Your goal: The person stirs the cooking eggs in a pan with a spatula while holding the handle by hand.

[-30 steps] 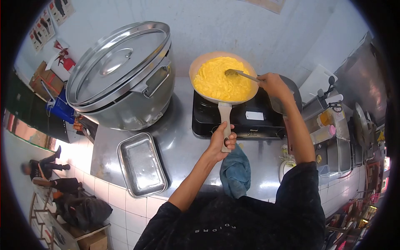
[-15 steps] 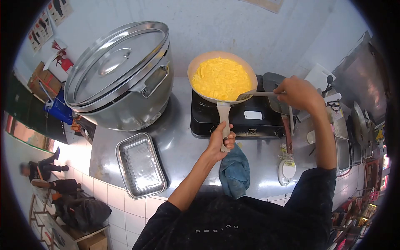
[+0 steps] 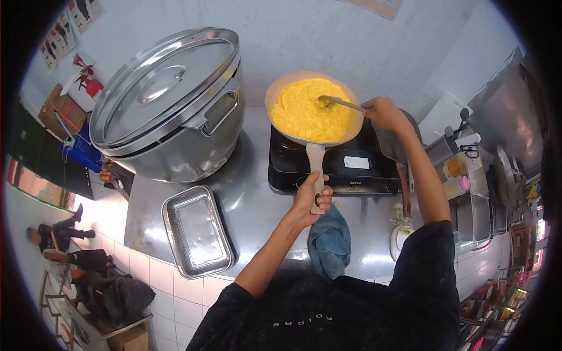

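Note:
A frying pan (image 3: 275, 89) sits on the black gas stove (image 3: 287, 169), full of soft yellow scrambled egg (image 3: 304, 114). My left hand (image 3: 307, 199) is wrapped round the pan's beige handle (image 3: 315, 158). Above the pan's right rim, my right hand (image 3: 383, 112) grips a grey-beige spatula (image 3: 349, 105). The spatula's head is partly sunk in the egg, right of the middle. Behind my right forearm, a dark grey pan (image 3: 389, 140) with a brown handle lies over the stove's right side. A blue cloth (image 3: 329, 243) lies just below my left hand.
To the left stands a large lidded metal pot (image 3: 187, 140). An empty metal tray (image 3: 199, 234) lies near the counter's front edge. On the right are a white kitchen scale (image 3: 400, 241), a utensil holder (image 3: 451, 137) and metal containers (image 3: 473, 216). A person (image 3: 64, 231) sits at far left.
My right hand has moved left and up, carrying the spatula from the pan's lower right edge into the egg. The egg's surface looks more stirred. My left hand stays on the handle.

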A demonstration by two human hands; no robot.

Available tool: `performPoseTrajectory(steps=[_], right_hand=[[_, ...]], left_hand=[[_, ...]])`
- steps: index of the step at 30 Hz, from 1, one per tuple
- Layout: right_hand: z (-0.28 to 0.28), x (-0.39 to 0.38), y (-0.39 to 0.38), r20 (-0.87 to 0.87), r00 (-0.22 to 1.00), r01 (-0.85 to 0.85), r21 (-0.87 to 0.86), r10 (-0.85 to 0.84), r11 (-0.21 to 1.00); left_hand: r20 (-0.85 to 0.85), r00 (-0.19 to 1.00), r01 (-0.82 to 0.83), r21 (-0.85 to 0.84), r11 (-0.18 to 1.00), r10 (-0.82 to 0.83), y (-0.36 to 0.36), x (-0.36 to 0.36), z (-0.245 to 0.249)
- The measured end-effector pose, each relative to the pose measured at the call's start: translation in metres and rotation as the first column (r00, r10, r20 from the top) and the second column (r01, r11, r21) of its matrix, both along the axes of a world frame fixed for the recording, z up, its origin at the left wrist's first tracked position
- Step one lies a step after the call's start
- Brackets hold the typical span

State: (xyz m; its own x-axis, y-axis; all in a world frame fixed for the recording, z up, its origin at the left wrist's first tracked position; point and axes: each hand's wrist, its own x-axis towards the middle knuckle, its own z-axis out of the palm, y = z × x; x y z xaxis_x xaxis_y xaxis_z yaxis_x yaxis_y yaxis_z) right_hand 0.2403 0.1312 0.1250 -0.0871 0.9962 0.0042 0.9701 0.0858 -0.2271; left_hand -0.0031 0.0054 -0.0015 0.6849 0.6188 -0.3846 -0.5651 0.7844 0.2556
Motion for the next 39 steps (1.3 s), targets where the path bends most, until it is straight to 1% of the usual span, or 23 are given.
performPoseTrajectory(steps=[2,3,5,8,11,13,17,20,23,26,29,32,35,39], right_hand=[[-0.009,0.002,0.006,-0.042,0.998,-0.036,0.063,0.039,0.997],[-0.005,0.0,0.005,-0.047,0.998,-0.038,0.056,0.041,0.998],[0.008,-0.001,0.002,-0.056,0.997,-0.043,0.042,0.045,0.998],[0.044,-0.009,-0.015,-0.008,0.998,-0.067,0.065,0.067,0.996],[0.091,-0.026,-0.044,0.118,0.992,-0.05,0.003,0.049,0.999],[0.111,-0.033,-0.062,0.256,0.963,-0.075,-0.027,0.079,0.997],[0.125,-0.052,-0.089,0.507,0.855,-0.076,-0.082,0.108,0.994],[0.113,-0.06,-0.086,0.591,0.806,0.028,-0.077,0.023,0.997],[0.079,-0.047,-0.064,0.654,0.755,-0.009,0.093,-0.055,0.996],[0.049,-0.027,-0.034,0.665,0.747,-0.076,0.129,-0.03,0.989],[0.032,-0.02,-0.009,0.662,0.747,-0.112,0.207,-0.055,0.972],[0.018,-0.017,0.02,0.673,0.739,-0.23,0.275,-0.016,0.933],[0.015,-0.03,0.035,0.648,0.76,-0.318,0.299,0.052,0.9],[0.01,-0.041,0.045,0.678,0.71,-0.469,0.258,0.188,0.845]], left_hand=[[-0.001,1.0,-0.012,-0.012,1.0,0.012,-0.001,0.001,0.002],[-0.001,1.0,-0.016,-0.017,1.0,0.016,-0.001,0.001,0.003],[-0.006,1.0,-0.017,-0.016,1.0,0.017,-0.001,0.001,0.004],[-0.009,1.0,-0.024,-0.02,1.0,0.024,-0.002,0.001,0.005],[0.004,1.0,-0.015,-0.015,1.0,0.015,-0.001,0.0,0.001],[0.012,1.0,-0.012,-0.009,1.0,0.012,0.0,0.001,0.0],[0.021,1.0,-0.02,-0.011,1.0,0.02,0.0,0.002,-0.003],[0.025,0.999,-0.028,-0.007,1.0,0.028,-0.001,0.002,-0.002],[0.028,0.999,-0.032,-0.006,0.999,0.033,-0.003,0.002,-0.002],[0.003,0.999,-0.042,-0.017,0.999,0.042,-0.003,0.002,0.001],[-0.016,0.999,-0.046,-0.021,0.999,0.046,-0.004,0.003,0.002],[-0.024,0.999,-0.039,-0.017,0.999,0.039,-0.002,0.001,0.004],[-0.016,1.0,-0.024,-0.021,0.999,0.024,-0.001,0.0,0.005],[-0.02,1.0,-0.011,-0.013,1.0,0.011,-0.001,0.0,0.004]])
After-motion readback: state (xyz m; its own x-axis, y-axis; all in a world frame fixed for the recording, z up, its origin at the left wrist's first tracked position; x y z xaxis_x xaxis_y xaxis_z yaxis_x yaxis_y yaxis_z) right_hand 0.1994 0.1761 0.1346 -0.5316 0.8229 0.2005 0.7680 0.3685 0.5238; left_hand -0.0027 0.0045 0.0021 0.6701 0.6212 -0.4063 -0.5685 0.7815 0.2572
